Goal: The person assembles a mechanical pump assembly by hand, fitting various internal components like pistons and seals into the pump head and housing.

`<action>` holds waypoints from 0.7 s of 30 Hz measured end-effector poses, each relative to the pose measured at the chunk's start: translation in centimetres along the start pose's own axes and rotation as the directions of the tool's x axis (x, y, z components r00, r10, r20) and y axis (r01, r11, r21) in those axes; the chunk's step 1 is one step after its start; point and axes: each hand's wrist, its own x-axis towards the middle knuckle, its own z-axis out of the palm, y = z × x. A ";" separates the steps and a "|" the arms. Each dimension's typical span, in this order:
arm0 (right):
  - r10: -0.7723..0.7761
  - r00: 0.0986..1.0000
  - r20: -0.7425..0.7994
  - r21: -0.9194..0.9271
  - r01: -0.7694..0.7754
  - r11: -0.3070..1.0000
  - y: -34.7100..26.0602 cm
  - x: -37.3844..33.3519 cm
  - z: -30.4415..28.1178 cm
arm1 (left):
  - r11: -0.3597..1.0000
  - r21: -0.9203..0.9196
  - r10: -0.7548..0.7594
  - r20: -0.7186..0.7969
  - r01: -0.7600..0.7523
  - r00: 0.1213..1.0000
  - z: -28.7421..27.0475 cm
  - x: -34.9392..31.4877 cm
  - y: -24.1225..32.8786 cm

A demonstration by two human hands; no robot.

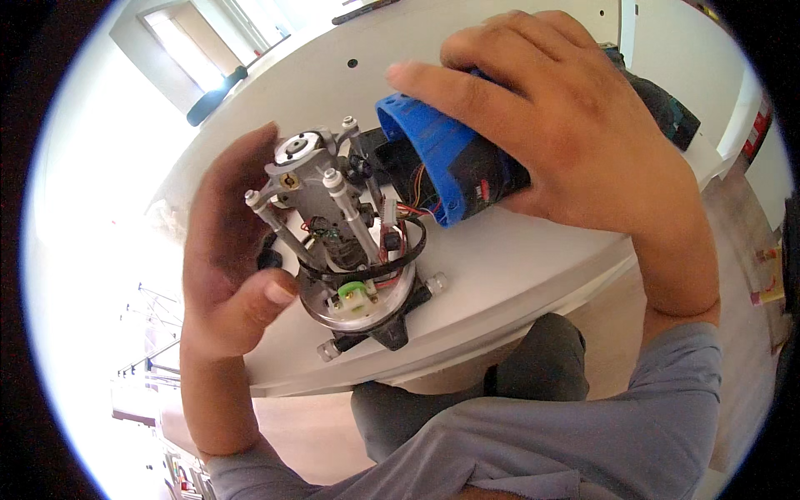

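A stripped-down mechanism, apparently the inner works of a laser level, stands on the white table. It has upright metal posts, a round clear base, short dark feet with metal knobs, and a black ring round its lower part. My left hand curves open along its left side, thumb apart from the fingers; whether the fingers touch it is hidden. My right hand grips a blue and black housing from above, tilted with its open end toward the mechanism. Thin coloured wires run between the two.
The white table curves across the view. Dark objects lie behind my right hand, and a dark strip lies at the far edge. My knees are under the near edge.
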 end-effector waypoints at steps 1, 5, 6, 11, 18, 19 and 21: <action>-0.014 1.000 -0.002 0.020 0.014 1.000 0.0 0.1 0.0 | 1.000 -0.005 -0.023 0.009 0.023 1.000 0.2 0.0 -0.1; -0.049 0.997 -0.052 0.022 0.050 0.999 -0.3 0.2 -0.2 | 0.977 -0.071 -0.196 0.080 0.201 0.977 0.5 -0.3 -0.4; -0.042 0.999 -0.026 0.022 0.043 0.999 -0.3 -0.1 -0.4 | 0.968 -0.089 -0.227 0.072 0.233 0.971 0.5 -0.4 -0.4; -0.018 1.000 0.002 0.074 0.018 0.997 -0.4 -0.9 -0.6 | 0.960 -0.037 -0.272 0.131 0.279 0.953 -0.6 -0.5 -0.3; -0.047 0.992 -0.115 0.112 0.060 0.992 -0.6 -0.9 -0.2 | 0.905 0.024 -0.416 0.245 0.424 0.876 -2.6 -0.6 -0.4; -0.015 0.995 -0.103 0.116 0.027 0.993 -0.8 -1.0 -0.4 | 0.913 0.039 -0.402 0.255 0.406 0.880 -2.7 -0.4 -0.5; 0.144 0.989 -0.015 0.232 -0.137 0.963 -1.4 -1.1 -0.6 | 0.923 0.042 -0.380 0.247 0.382 0.892 -2.9 -0.3 -0.7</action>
